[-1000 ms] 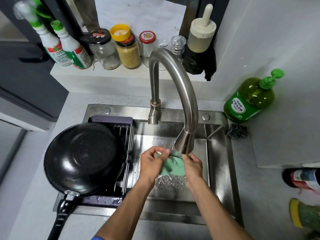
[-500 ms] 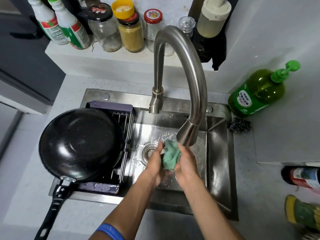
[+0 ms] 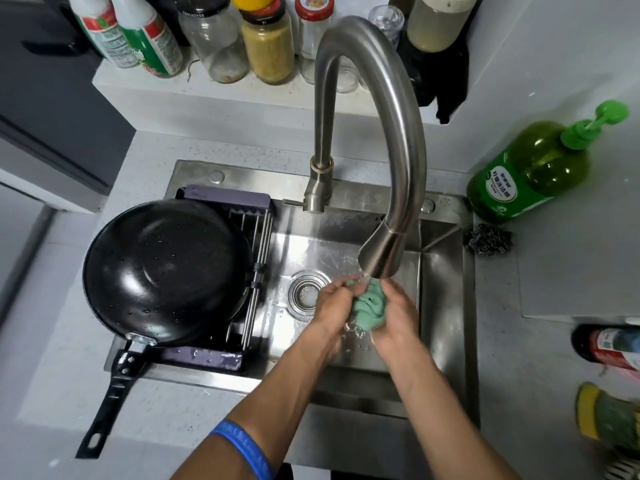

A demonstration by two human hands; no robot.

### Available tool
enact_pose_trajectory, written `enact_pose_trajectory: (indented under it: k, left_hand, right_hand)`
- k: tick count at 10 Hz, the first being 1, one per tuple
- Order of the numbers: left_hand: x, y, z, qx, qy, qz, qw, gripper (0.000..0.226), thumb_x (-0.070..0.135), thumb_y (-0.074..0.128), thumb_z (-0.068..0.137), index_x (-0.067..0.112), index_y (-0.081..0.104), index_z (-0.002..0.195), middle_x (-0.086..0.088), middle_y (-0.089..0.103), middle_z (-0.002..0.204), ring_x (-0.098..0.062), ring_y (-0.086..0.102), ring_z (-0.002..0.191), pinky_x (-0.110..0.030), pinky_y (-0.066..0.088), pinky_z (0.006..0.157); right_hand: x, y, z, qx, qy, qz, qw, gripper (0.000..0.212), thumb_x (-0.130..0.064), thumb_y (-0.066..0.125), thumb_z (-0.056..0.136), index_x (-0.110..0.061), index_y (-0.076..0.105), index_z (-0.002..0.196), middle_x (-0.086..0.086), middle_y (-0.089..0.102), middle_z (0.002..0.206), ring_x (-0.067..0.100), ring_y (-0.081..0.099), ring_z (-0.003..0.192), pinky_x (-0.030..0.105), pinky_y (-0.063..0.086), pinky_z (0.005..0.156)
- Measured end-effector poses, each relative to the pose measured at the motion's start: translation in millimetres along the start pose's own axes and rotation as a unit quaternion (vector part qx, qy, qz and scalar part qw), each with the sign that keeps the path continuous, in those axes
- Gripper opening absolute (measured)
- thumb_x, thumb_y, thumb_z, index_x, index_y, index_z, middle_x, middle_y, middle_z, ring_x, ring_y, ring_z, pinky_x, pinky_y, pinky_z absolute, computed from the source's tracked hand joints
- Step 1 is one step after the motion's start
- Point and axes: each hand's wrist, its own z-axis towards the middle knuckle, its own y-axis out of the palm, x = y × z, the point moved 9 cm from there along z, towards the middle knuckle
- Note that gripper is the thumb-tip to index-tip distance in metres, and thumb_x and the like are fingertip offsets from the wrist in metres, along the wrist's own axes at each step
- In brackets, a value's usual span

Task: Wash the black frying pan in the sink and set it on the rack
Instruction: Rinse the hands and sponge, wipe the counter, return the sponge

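Left hand [image 3: 330,308] and right hand [image 3: 398,318] are both gripping a bunched green cloth [image 3: 370,304], fingers of each hand clamped round it from opposite sides, left on the drain side, right on the far side. The cloth is sitting between the two palms, over the basin of the steel sink [image 3: 445,292], directly beneath the spout of the curved faucet [image 3: 401,133]. Water is running from the spout onto the top of the cloth and is dripping off below the hands. The round drain [image 3: 304,294] is lying just beside the left hand. A blue wristband [image 3: 247,448] is showing on the left forearm. A black pan [image 3: 166,271] is resting bottom-up on a dark rack [image 3: 225,197] that is spanning the left part of the sink, its handle pointing toward the person. A green soap bottle [image 3: 526,174] is standing on the counter [image 3: 519,375] at the sink's right rear corner, with a steel scourer [image 3: 488,240] lying just beside it. Jars [image 3: 268,46] and spray bottles [image 3: 138,36] are lining the ledge behind the faucet
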Motion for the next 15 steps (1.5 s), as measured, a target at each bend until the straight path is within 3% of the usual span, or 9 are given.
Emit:
enact_pose_trajectory:
  k: [1,2,3,6,7,8,9,13,15]
  left_hand:
    - [-16,-15,-4,0.029,-0.022,0.003,0.999,0.007,0.014,0.063,0.093,0.009,0.067,0.090,-0.005,0.066,0.071,-0.009,0.052,0.046,-0.016,0.034,0.035]
    - [-21,-13,-10,0.039,-0.026,0.019,0.999,0.025,0.025,0.056,0.098,0.011,0.063,0.080,-0.003,0.060,0.059,-0.009,0.045,0.038,-0.014,0.028,0.032]
    - [-8,-14,-9,0.095,0.024,0.037,0.994,0.035,0.030,0.057,0.097,0.013,0.063,0.067,-0.001,0.065,0.057,-0.014,0.060,0.051,-0.020,0.044,0.046]
    - [0,11,-15,0.017,0.035,-0.020,0.999,0.011,0.013,0.048,0.097,0.012,0.059,0.096,0.002,0.061,0.085,-0.016,0.057,0.089,-0.018,0.047,0.078]
    - [8,6,-14,0.031,0.078,0.092,0.992,0.030,0.021,0.037,0.104,0.007,0.057,0.121,-0.005,0.063,0.117,-0.022,0.058,0.112,-0.030,0.048,0.098]
    - [7,12,-22,0.048,0.097,0.141,0.984,0.030,0.002,0.036,0.101,0.002,0.056,0.123,-0.010,0.061,0.123,-0.019,0.059,0.113,-0.028,0.045,0.103]
    - [16,22,-22,0.045,0.135,0.234,0.962,0.031,-0.001,0.036,0.100,0.016,0.062,0.094,-0.002,0.064,0.089,-0.011,0.061,0.086,-0.014,0.048,0.079]
    - [25,21,0,0.063,0.104,0.195,0.973,0.035,0.017,0.047,0.096,0.018,0.059,0.063,0.003,0.061,0.063,-0.011,0.058,0.062,-0.021,0.046,0.055]
    - [24,19,6,0.018,0.184,0.487,0.854,0.040,0.035,0.020,0.104,0.017,0.047,0.129,-0.007,0.045,0.133,-0.024,0.038,0.128,-0.044,0.025,0.112]
  right_hand:
    - [20,-17,2,0.003,0.091,0.010,0.996,0.076,-0.047,0.092,0.053,-0.007,0.067,0.113,0.020,0.069,0.109,0.038,0.071,0.096,0.044,0.061,0.073]
    - [39,-11,-7,-0.010,0.120,0.032,0.992,0.077,-0.042,0.095,0.048,-0.004,0.069,0.110,0.018,0.070,0.110,0.034,0.072,0.092,0.035,0.060,0.065]
    - [39,5,-19,0.020,0.029,0.012,0.999,0.015,-0.006,0.075,0.080,-0.006,0.069,0.094,0.015,0.073,0.095,0.028,0.069,0.083,0.027,0.055,0.059]
    - [46,42,-39,0.028,0.146,0.210,0.966,0.023,-0.021,0.049,0.102,-0.005,0.062,0.112,0.024,0.062,0.104,0.024,0.064,0.102,0.024,0.053,0.081]
    - [51,71,-52,0.036,0.149,0.801,0.579,0.044,-0.004,0.050,0.096,0.008,0.042,0.138,0.028,0.051,0.128,0.033,0.051,0.125,0.032,0.043,0.105]
    - [50,34,-57,0.161,0.110,0.434,0.880,0.025,-0.006,0.052,0.093,-0.008,0.063,0.116,0.015,0.062,0.106,0.027,0.057,0.106,0.029,0.049,0.096]
    - [-13,24,-20,0.038,-0.123,-0.074,0.989,0.033,-0.002,0.048,0.100,-0.017,0.057,0.072,-0.012,0.061,0.055,0.001,0.056,0.059,0.017,0.046,0.063]
    - [15,23,-6,-0.026,0.068,-0.092,0.993,0.029,-0.036,0.053,0.096,-0.015,0.071,0.089,0.005,0.072,0.082,0.017,0.068,0.078,0.027,0.052,0.063]
    - [27,28,-7,-0.055,0.110,-0.079,0.989,0.022,-0.026,0.056,0.097,-0.012,0.073,0.096,0.007,0.077,0.095,0.023,0.074,0.090,0.039,0.056,0.082]
